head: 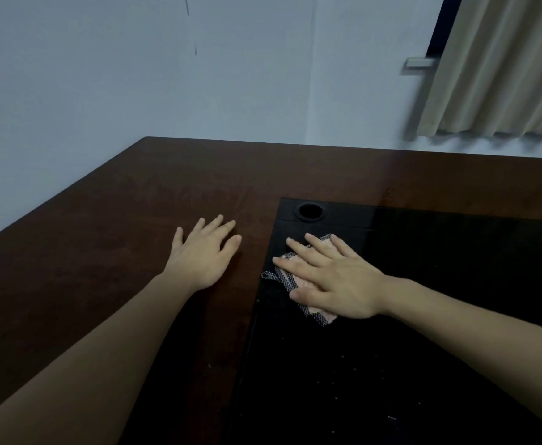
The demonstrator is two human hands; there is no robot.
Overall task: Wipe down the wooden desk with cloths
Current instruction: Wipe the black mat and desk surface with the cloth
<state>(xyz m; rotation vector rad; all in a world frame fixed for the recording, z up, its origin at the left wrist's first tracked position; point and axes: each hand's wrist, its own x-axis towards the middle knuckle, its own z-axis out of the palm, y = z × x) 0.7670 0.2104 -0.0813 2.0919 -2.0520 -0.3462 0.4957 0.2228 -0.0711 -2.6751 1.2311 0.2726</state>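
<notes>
One small pinkish cloth with a black-and-white checked border [295, 284] is in play, pinned flat under the right hand [334, 281]. No closed grip here: palm down, fingers spread, pressing the cloth rather than pinching it. Cloth pokes out ahead of the fingertips and below the thumb, bunched, not folded square.

Under the cloth lies the black glossy inset panel [423, 284], close to its left edge; just beyond the fingertips sits a round black cable hole [310, 211]. Pale specks show on the panel nearer the body than the pressing hand.

Left hand [204, 255] rests open and empty on the dark brown wooden tabletop [118, 252], well to the left of the cloth, bracing.

Judgement: keep the palm weight even, sweep in overlapping strokes, and carry the cloth back toward the specks. Refolding the bunched cloth would likely give a cleaner face. Mind the hole's rim, which could snag an edge.
</notes>
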